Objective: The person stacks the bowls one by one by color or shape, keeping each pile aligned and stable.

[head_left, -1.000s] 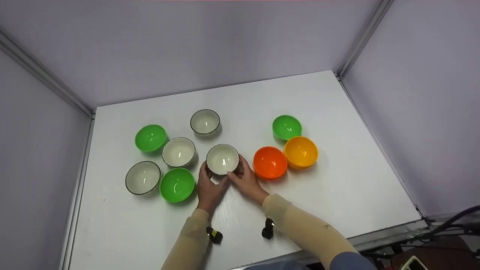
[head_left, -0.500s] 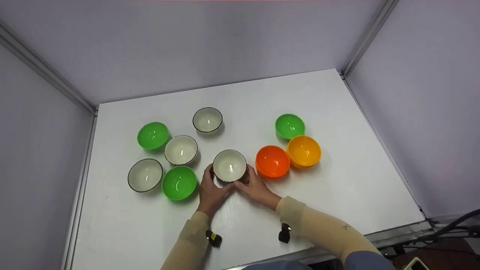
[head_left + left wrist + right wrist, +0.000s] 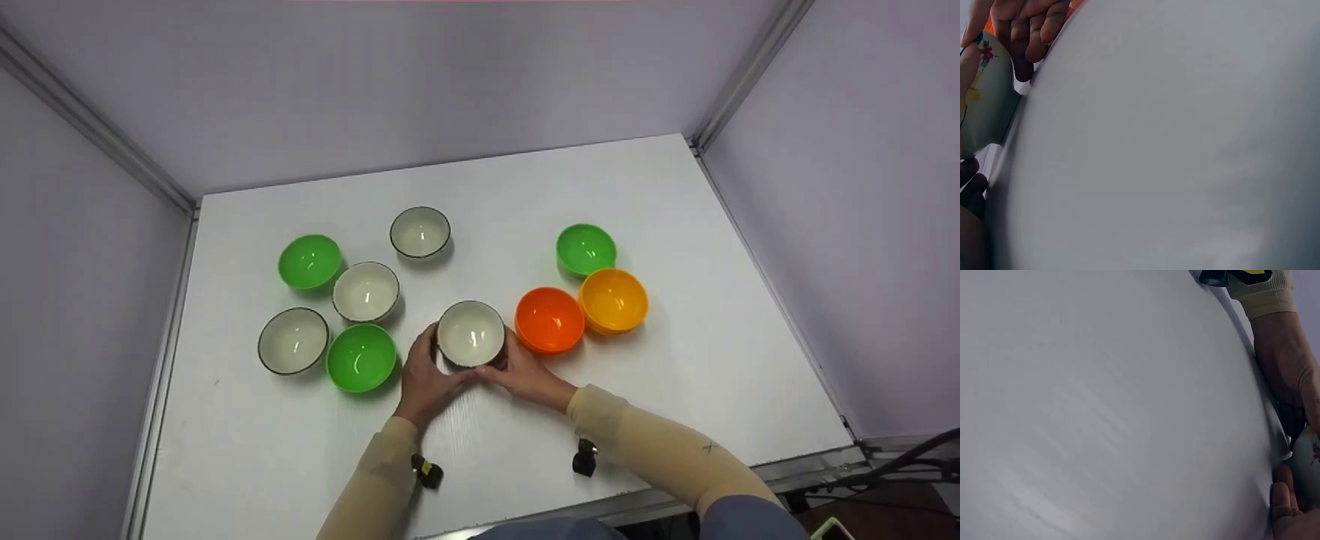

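A white bowl (image 3: 471, 334) with a dark rim is held between both hands in the middle of the table in the head view. My left hand (image 3: 424, 381) grips its left side and my right hand (image 3: 527, 375) its right, with the thumbs meeting at the near side. Flowers decorate the outside of the bowl (image 3: 992, 93) in the left wrist view. At its right edge, the right wrist view catches only part of the bowl (image 3: 1304, 467). Whether the base touches the table I cannot tell. Close by the right fingers stands an orange bowl (image 3: 550, 320).
To the left are green bowls (image 3: 361, 358) (image 3: 310, 262) and white bowls (image 3: 366, 292) (image 3: 293, 341). Another white bowl (image 3: 420, 232) stands farther back. On the right, a yellow bowl (image 3: 613, 300) touches the orange one, beside a green bowl (image 3: 586, 250). Walls enclose the white table (image 3: 247, 457).
Both hands have brought the white bowl to the right and nearer the person, closer to the orange bowl. The other bowls keep their places; the head view has shifted slightly.
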The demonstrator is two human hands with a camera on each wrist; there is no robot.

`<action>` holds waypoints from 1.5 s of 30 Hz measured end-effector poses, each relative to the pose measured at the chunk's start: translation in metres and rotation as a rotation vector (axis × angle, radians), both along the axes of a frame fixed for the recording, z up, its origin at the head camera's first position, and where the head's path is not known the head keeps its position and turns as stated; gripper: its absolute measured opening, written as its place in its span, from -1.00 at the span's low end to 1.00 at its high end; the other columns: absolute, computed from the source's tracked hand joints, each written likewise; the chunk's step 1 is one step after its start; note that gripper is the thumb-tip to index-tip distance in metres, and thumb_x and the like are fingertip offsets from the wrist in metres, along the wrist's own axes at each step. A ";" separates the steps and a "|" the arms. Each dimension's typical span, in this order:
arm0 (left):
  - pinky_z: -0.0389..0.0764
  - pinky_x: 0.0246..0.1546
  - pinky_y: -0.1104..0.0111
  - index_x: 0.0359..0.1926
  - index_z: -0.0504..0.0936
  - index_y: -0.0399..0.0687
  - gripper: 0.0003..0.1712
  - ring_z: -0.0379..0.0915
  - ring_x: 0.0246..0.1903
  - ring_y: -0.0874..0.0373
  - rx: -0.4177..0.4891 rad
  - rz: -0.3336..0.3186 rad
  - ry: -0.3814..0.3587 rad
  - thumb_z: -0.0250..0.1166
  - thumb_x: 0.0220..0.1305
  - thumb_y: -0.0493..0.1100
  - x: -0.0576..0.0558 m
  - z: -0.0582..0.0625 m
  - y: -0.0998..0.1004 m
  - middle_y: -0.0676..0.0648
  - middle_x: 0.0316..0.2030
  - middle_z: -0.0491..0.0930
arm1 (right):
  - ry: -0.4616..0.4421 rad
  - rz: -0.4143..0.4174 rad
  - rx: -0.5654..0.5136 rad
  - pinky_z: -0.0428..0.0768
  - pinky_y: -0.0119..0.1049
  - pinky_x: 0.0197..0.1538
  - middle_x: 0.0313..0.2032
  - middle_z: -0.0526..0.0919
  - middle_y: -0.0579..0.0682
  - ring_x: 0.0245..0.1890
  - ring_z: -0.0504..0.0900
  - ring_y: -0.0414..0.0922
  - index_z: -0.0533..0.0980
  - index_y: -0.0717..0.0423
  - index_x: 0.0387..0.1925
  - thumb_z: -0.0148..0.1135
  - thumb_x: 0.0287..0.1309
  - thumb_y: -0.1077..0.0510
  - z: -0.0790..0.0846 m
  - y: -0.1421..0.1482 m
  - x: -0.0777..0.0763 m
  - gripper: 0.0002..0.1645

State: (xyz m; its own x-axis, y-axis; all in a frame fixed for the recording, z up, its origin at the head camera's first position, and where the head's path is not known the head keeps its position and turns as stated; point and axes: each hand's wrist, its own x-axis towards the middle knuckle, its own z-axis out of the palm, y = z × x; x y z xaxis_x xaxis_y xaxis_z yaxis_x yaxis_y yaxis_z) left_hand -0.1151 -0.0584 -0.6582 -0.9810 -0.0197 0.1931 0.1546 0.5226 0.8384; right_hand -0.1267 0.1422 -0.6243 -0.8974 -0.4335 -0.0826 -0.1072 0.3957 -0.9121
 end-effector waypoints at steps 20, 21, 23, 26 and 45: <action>0.23 0.17 0.34 0.18 0.24 0.14 0.14 0.20 0.16 0.28 0.077 -0.059 -0.028 0.52 -0.51 0.33 0.007 0.000 -0.004 0.14 0.10 0.35 | 0.003 0.032 0.117 0.12 -0.13 0.28 0.28 0.16 0.06 0.26 0.15 -0.12 -0.06 0.11 0.35 0.40 -0.27 -0.30 -0.003 0.007 -0.003 0.27; 0.22 0.17 0.35 0.18 0.24 0.15 0.13 0.20 0.16 0.29 0.083 -0.059 -0.029 0.52 -0.51 0.33 0.007 -0.001 -0.004 0.15 0.10 0.35 | -0.005 0.036 0.114 0.12 -0.12 0.28 0.28 0.16 0.07 0.26 0.16 -0.11 -0.05 0.11 0.34 0.41 -0.28 -0.29 -0.002 0.008 -0.004 0.27; 0.22 0.17 0.37 0.18 0.24 0.19 0.13 0.20 0.16 0.31 0.098 -0.054 -0.032 0.53 -0.52 0.32 0.007 -0.001 -0.003 0.18 0.10 0.35 | -0.021 0.039 0.113 0.14 -0.12 0.27 0.26 0.18 0.07 0.25 0.18 -0.11 -0.02 0.11 0.33 0.43 -0.30 -0.28 0.000 0.008 -0.005 0.26; 0.20 0.17 0.39 0.18 0.23 0.23 0.13 0.19 0.16 0.33 0.118 -0.043 -0.040 0.54 -0.53 0.30 0.007 -0.001 -0.001 0.20 0.10 0.34 | -0.046 0.040 0.119 0.15 -0.14 0.27 0.25 0.20 0.06 0.24 0.19 -0.13 0.00 0.10 0.32 0.45 -0.32 -0.26 0.002 0.009 -0.006 0.25; 0.20 0.18 0.28 0.29 0.18 0.25 0.18 0.17 0.17 0.23 -0.019 -0.012 -0.046 0.44 -0.45 0.42 0.008 -0.001 0.001 0.13 0.15 0.32 | -0.008 0.019 -0.008 0.12 -0.18 0.29 0.25 0.26 -0.11 0.25 0.19 -0.21 0.03 -0.02 0.36 0.47 -0.20 -0.01 0.001 0.006 -0.005 0.13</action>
